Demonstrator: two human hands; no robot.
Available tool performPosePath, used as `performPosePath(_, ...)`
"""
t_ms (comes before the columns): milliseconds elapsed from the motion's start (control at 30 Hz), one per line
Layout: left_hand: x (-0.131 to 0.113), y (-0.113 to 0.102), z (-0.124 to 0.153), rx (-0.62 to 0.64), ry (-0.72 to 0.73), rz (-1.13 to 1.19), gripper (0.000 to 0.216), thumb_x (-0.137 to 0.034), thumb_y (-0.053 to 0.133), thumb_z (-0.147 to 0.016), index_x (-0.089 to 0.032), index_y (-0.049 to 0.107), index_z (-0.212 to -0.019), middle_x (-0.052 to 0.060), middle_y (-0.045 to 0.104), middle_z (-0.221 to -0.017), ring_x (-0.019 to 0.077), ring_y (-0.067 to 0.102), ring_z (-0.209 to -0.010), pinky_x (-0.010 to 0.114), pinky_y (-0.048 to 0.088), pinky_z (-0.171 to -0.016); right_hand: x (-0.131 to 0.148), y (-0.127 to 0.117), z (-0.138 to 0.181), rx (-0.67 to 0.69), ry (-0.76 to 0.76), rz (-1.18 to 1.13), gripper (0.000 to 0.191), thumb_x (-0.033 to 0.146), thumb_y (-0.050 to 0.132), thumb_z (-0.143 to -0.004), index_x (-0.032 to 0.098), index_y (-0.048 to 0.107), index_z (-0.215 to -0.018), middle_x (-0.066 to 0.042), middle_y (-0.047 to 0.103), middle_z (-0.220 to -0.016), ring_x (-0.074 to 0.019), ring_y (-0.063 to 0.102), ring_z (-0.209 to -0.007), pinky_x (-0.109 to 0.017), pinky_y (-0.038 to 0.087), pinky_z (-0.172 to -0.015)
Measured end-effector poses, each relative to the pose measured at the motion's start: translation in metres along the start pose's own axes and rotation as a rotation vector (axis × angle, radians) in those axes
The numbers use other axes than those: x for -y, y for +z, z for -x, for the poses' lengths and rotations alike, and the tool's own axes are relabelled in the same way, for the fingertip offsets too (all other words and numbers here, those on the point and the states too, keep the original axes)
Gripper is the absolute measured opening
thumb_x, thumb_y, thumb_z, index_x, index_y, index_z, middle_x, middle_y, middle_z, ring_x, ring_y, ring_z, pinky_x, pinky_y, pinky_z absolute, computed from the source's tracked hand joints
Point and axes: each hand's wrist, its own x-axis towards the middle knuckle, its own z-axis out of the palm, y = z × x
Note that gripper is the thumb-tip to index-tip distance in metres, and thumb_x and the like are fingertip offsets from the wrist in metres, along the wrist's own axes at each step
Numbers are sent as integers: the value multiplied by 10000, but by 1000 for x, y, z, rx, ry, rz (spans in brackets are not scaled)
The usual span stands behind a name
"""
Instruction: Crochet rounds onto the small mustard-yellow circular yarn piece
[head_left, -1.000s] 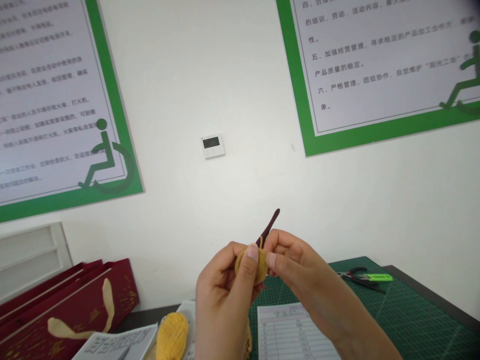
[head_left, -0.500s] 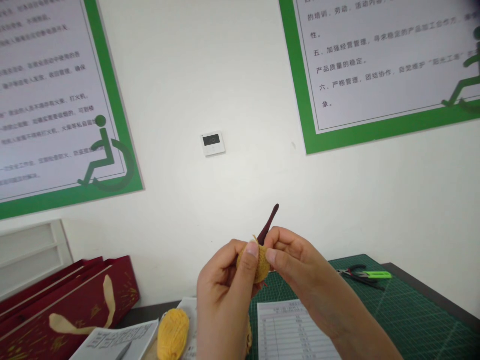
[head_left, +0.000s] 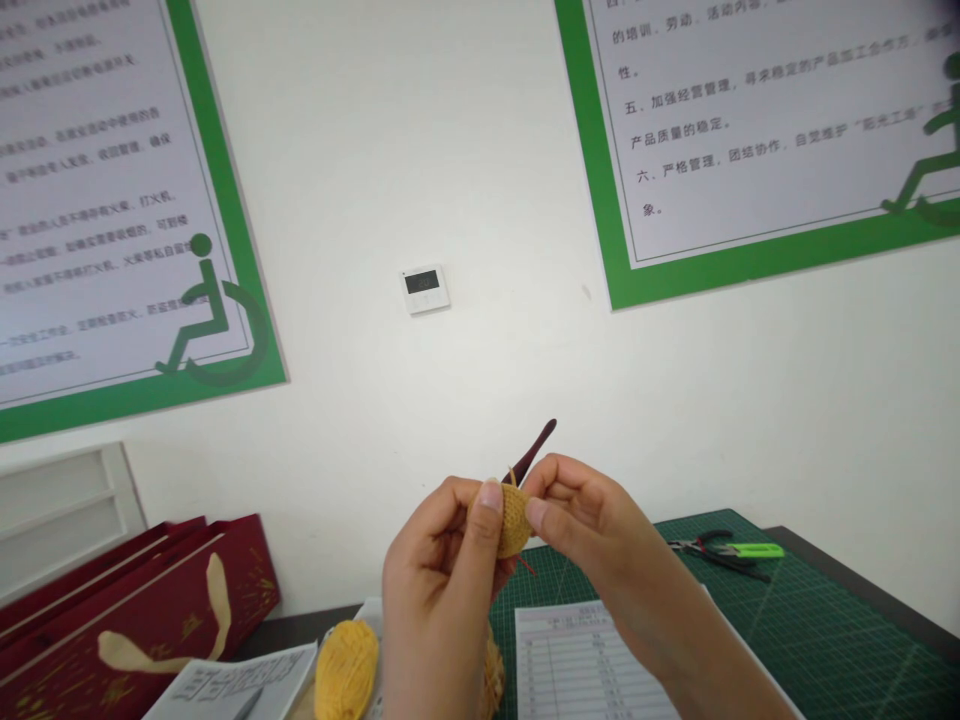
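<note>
Between my two hands is a small mustard-yellow crochet piece (head_left: pixel 514 522), rounded in shape. My left hand (head_left: pixel 448 545) is closed on its left side, with the thumb pressed on its face. With thumb and fingertips, my right hand (head_left: pixel 574 510) pinches its right edge. A dark purple crochet hook (head_left: pixel 534 448) slants up and to the right behind the piece; its lower end is hidden. A short yellow strand rises beside the hook, and a bit of red yarn (head_left: pixel 528 567) hangs below the piece.
A yellow yarn ball (head_left: pixel 346 668) and papers lie at lower left, near red gift bags (head_left: pixel 142 620). On the green cutting mat (head_left: pixel 817 610) are a printed sheet (head_left: pixel 585 660), pliers (head_left: pixel 716 550) and a green-handled tool (head_left: pixel 757 550). Another yarn bundle (head_left: pixel 493 675) is partly hidden behind my left arm.
Both hands have shifted slightly left with the crochet piece, more of whose face now shows. The hook has tilted further right, and its handle end sits a little lower.
</note>
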Motion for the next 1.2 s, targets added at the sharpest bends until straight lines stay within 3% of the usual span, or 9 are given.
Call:
performPosePath(167,-2,0,0,17,35,-18,350,-431,731,-853,-168,626,-648,-26,480,-597,101,409,-553,185,343,-483,1,0,-1,-41,-40,10,271,370,783,-788,178,592,-779,19,601,-746,-131,522,-711,-276,387,-684)
performPosePath(500,-6,5,1,-36,-62,107,343,-437,813,-769,-166,637,-653,-23,522,-594,89,414,-544,182,317,-487,3,-2,2,86,22,-65,249,345,737,-828,181,556,-778,37,544,-708,-116,447,-686,-260,351,-666)
performPosePath(767,-5,1,1,-14,-54,77,327,-419,789,-805,-169,633,-664,-26,504,-607,88,399,-552,186,309,-495,2,-3,0,75,47,-60,322,415,801,-789,183,578,-787,16,564,-750,-135,471,-717,-273,346,-680)
performPosePath(1200,-5,-3,-2,46,-99,195,297,-366,794,-806,-156,635,-669,-32,468,-596,81,337,-545,202,231,-474,0,2,-2,217,88,-249,300,394,777,-788,182,567,-759,20,508,-736,-142,425,-730,-286,334,-714)
